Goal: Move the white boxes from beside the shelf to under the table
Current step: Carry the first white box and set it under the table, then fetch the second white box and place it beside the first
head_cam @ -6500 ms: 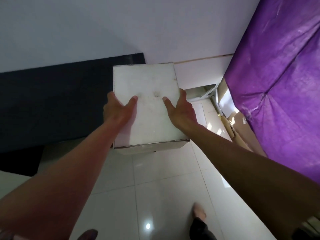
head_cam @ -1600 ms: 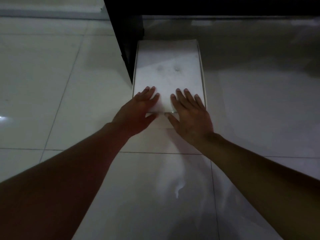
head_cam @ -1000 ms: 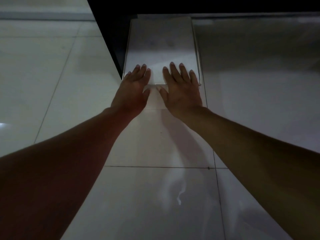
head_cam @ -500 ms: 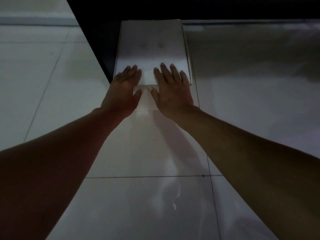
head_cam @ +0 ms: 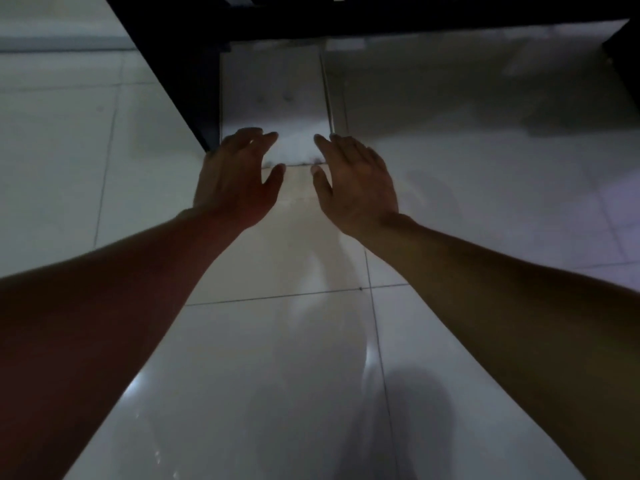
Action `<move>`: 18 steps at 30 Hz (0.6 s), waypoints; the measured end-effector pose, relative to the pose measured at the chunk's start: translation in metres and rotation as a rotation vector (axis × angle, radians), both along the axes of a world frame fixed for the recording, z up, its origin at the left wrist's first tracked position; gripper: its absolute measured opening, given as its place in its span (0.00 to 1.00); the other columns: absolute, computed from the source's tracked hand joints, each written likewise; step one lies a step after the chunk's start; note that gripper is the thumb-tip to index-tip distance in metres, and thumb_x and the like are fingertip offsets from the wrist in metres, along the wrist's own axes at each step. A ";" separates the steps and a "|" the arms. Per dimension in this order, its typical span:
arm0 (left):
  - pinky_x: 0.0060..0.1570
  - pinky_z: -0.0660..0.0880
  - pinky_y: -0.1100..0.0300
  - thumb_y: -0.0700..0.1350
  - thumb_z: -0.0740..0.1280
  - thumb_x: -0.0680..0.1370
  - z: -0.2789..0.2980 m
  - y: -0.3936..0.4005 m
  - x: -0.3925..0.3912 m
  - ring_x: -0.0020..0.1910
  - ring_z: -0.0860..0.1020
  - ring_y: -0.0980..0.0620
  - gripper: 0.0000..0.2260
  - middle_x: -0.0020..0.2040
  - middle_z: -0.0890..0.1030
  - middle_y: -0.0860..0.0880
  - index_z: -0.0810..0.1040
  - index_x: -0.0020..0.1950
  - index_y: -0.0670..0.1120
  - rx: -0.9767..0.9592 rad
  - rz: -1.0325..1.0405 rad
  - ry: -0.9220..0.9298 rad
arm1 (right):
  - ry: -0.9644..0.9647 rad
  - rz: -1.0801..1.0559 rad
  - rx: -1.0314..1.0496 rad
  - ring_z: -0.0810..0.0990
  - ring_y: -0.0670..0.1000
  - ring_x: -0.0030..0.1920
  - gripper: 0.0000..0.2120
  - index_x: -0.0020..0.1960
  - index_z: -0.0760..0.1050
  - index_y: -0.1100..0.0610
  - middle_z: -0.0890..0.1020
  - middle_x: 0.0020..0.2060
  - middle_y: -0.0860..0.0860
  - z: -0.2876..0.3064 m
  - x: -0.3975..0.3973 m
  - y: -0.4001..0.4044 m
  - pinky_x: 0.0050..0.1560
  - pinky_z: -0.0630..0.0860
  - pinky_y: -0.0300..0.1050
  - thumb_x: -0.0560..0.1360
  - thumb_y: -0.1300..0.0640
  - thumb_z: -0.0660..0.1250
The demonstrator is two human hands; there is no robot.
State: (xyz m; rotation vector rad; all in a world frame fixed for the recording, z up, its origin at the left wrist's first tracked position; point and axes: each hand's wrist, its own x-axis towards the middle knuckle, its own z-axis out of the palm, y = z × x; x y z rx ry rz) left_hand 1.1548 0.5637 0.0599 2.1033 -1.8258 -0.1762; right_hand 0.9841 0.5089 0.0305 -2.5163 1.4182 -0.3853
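Note:
A white box [head_cam: 273, 95] stands on the tiled floor in the shadow under the black table [head_cam: 415, 15], right beside the table's dark leg [head_cam: 180, 74]. My left hand [head_cam: 239, 178] hovers at the box's near left corner, fingers relaxed and spread. My right hand [head_cam: 353, 181] is at the near right corner, also with loose fingers. Neither hand grips the box; whether the fingertips still touch it is unclear in the dim light.
Glossy white floor tiles [head_cam: 277, 358] spread out in front of the table. A dark object [head_cam: 623, 43] stands at the far right edge under the table. My shadow falls on the floor near the bottom of the view.
The box was carried, set on the floor and pushed under the table with both palms. Now both hands have drawn apart and lifted off its near edge.

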 end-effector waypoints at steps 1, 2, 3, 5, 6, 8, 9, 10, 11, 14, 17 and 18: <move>0.68 0.68 0.45 0.49 0.64 0.80 0.018 0.005 -0.006 0.70 0.70 0.43 0.23 0.72 0.72 0.42 0.70 0.73 0.45 0.016 0.002 0.002 | 0.000 -0.007 -0.003 0.65 0.55 0.74 0.23 0.76 0.64 0.54 0.71 0.72 0.55 0.019 -0.008 0.005 0.73 0.63 0.58 0.83 0.48 0.56; 0.68 0.68 0.44 0.49 0.64 0.80 0.033 0.010 -0.012 0.71 0.69 0.42 0.23 0.72 0.71 0.42 0.69 0.74 0.45 0.023 0.000 0.001 | -0.003 -0.011 -0.004 0.66 0.55 0.74 0.23 0.76 0.64 0.54 0.71 0.72 0.55 0.035 -0.014 0.009 0.72 0.64 0.58 0.83 0.48 0.56; 0.67 0.68 0.43 0.49 0.64 0.80 0.048 0.014 -0.016 0.71 0.69 0.42 0.23 0.73 0.71 0.42 0.69 0.74 0.45 0.029 -0.006 -0.003 | -0.003 -0.018 -0.003 0.66 0.55 0.74 0.23 0.76 0.64 0.54 0.72 0.72 0.55 0.050 -0.019 0.013 0.72 0.64 0.58 0.83 0.48 0.56; 0.68 0.68 0.43 0.50 0.63 0.80 0.083 0.023 -0.025 0.71 0.69 0.43 0.23 0.73 0.71 0.43 0.69 0.74 0.45 0.047 -0.034 -0.006 | 0.002 -0.035 0.001 0.66 0.56 0.73 0.23 0.75 0.65 0.55 0.72 0.72 0.56 0.087 -0.031 0.023 0.72 0.64 0.58 0.83 0.48 0.56; 0.68 0.68 0.43 0.50 0.63 0.80 0.102 0.028 -0.026 0.71 0.69 0.43 0.23 0.73 0.70 0.43 0.69 0.74 0.45 0.054 -0.044 -0.005 | 0.005 -0.037 -0.002 0.66 0.56 0.73 0.23 0.75 0.65 0.55 0.72 0.72 0.56 0.108 -0.034 0.030 0.72 0.64 0.58 0.83 0.49 0.56; 0.67 0.68 0.43 0.50 0.63 0.80 0.136 0.034 -0.029 0.71 0.69 0.43 0.23 0.73 0.71 0.43 0.69 0.74 0.45 0.054 -0.059 -0.017 | -0.006 -0.039 -0.011 0.67 0.57 0.73 0.22 0.75 0.66 0.56 0.72 0.71 0.56 0.145 -0.040 0.038 0.72 0.65 0.59 0.83 0.50 0.56; 0.67 0.68 0.43 0.50 0.64 0.80 0.158 0.036 -0.033 0.71 0.69 0.42 0.23 0.72 0.71 0.43 0.70 0.74 0.45 0.048 -0.070 -0.019 | -0.020 -0.044 -0.021 0.67 0.57 0.73 0.22 0.74 0.66 0.57 0.72 0.71 0.57 0.169 -0.046 0.041 0.71 0.65 0.59 0.83 0.50 0.57; 0.66 0.68 0.43 0.49 0.64 0.80 0.176 0.038 -0.039 0.70 0.69 0.42 0.22 0.72 0.71 0.42 0.70 0.73 0.45 0.039 -0.086 -0.022 | -0.028 -0.050 -0.033 0.67 0.57 0.73 0.22 0.74 0.67 0.57 0.73 0.70 0.57 0.188 -0.050 0.043 0.71 0.65 0.58 0.82 0.51 0.57; 0.65 0.69 0.42 0.49 0.64 0.79 0.199 0.040 -0.044 0.70 0.70 0.41 0.22 0.72 0.71 0.42 0.70 0.73 0.44 0.028 -0.099 -0.023 | -0.036 -0.060 -0.047 0.68 0.57 0.72 0.21 0.73 0.67 0.58 0.73 0.70 0.57 0.212 -0.055 0.045 0.71 0.65 0.58 0.82 0.51 0.58; 0.63 0.70 0.41 0.48 0.65 0.79 0.258 0.040 -0.057 0.68 0.71 0.39 0.22 0.71 0.72 0.40 0.71 0.72 0.43 -0.017 -0.120 -0.032 | -0.057 -0.067 -0.089 0.70 0.57 0.70 0.21 0.72 0.69 0.58 0.75 0.68 0.57 0.276 -0.064 0.048 0.70 0.67 0.55 0.81 0.53 0.60; 0.61 0.71 0.41 0.48 0.65 0.79 0.318 0.039 -0.069 0.65 0.73 0.39 0.21 0.69 0.73 0.41 0.73 0.71 0.44 -0.075 -0.161 -0.051 | -0.094 -0.057 -0.119 0.70 0.56 0.70 0.21 0.72 0.69 0.58 0.75 0.68 0.56 0.339 -0.073 0.050 0.69 0.66 0.56 0.80 0.54 0.60; 0.59 0.72 0.42 0.48 0.65 0.78 0.337 0.036 -0.071 0.64 0.74 0.39 0.20 0.69 0.74 0.41 0.74 0.70 0.44 -0.105 -0.180 -0.059 | -0.107 -0.058 -0.133 0.70 0.56 0.70 0.22 0.73 0.68 0.58 0.74 0.68 0.56 0.357 -0.076 0.048 0.70 0.66 0.57 0.80 0.54 0.60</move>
